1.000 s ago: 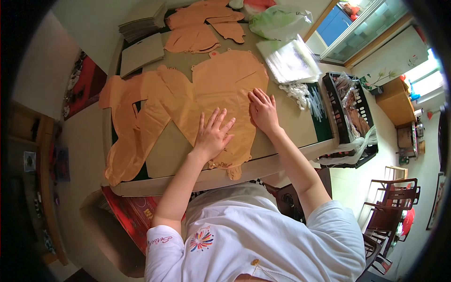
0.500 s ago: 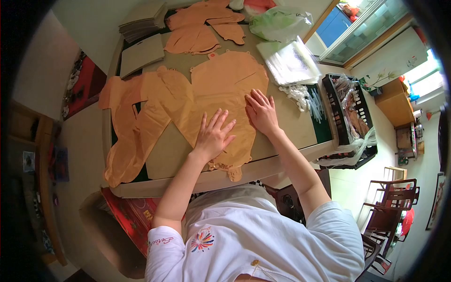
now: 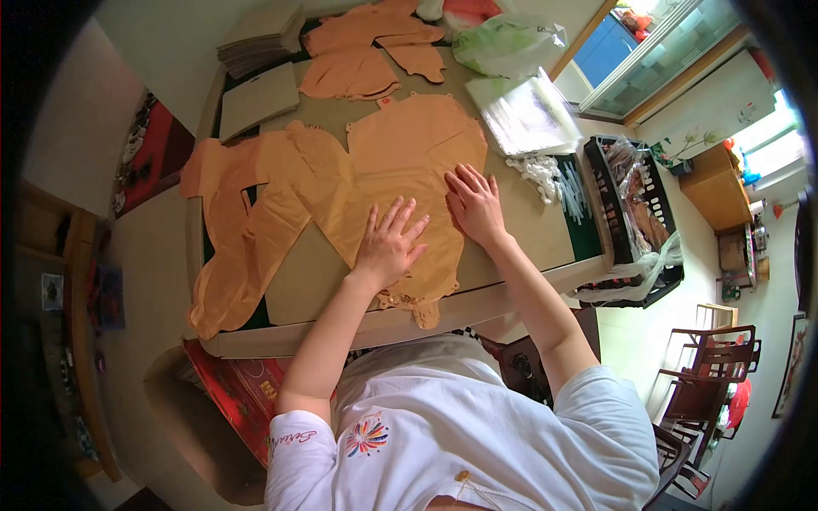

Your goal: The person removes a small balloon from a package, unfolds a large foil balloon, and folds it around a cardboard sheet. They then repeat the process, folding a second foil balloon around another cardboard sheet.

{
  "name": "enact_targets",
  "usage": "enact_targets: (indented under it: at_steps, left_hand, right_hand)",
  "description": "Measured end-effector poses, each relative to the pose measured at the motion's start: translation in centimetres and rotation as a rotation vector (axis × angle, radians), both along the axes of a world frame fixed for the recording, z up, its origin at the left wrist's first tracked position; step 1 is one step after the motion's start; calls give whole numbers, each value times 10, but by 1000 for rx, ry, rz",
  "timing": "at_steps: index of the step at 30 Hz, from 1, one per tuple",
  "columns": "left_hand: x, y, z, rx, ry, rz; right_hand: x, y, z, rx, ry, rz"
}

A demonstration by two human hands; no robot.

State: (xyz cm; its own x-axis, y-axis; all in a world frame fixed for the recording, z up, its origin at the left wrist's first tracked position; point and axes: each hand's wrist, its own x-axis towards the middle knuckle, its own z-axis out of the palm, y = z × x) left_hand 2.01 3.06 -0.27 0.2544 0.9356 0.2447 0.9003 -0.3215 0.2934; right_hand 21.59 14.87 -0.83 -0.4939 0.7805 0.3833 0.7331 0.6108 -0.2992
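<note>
A large flat orange foil-like piece (image 3: 409, 153) lies on the table in front of me, with small tabs along its edges. My left hand (image 3: 390, 243) rests on its lower left part, fingers spread. On its right side lies my right hand (image 3: 475, 203), palm down, fingers stretched out and holding nothing. Another orange piece (image 3: 247, 213), creased and with a narrow gap in it, spreads to the left and meets the first one. Further back are more orange pieces (image 3: 349, 68) laid over one another.
Grey boards (image 3: 258, 100) are at the back left. Clear plastic sleeves (image 3: 528, 111), a green-white bag (image 3: 507, 43), white ties (image 3: 537, 175) and pale sticks (image 3: 573, 192) lie on the right. Beside the table (image 3: 545, 277) stands a black crate (image 3: 613, 204).
</note>
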Motion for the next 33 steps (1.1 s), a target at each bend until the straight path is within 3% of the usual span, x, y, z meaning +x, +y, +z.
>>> enact_targets:
  at_steps: [4,7,10,13,16,20,23,27,29,31,33]
  left_hand:
    - [1,0,0,7,6,2]
    - [1,-1,-1,11,-1,1]
    - [1,0,0,8,-11,-1]
    - [0,-2,2,-7,-8,-5]
    - [-1,0,3,-11,0,-9]
    - [1,-2,0,-6,-27,4]
    - [0,-1,-1,3,-47,-9]
    - [0,-1,-1,21,-40,-8]
    - [0,0,-4,57,-34,-4]
    - [0,0,-1,3,-30,1]
    - [0,1,0,3,-33,5]
  right_hand:
    - [0,2,-4,110,4,6]
    - [0,4,1,53,148,-204]
    - [-2,10,5,-46,45,-331]
    - [-4,20,4,-161,64,-280]
    - [-11,21,14,-487,388,-264]
    - [-14,9,45,-1235,1194,-223]
    - [-6,-2,12,-91,360,-49]
    - [-5,-8,-10,49,19,67]
    - [-4,-8,-11,-109,-241,105]
    - [-13,-18,6,-45,1,269]
    - [-15,-20,9,-92,-66,283]
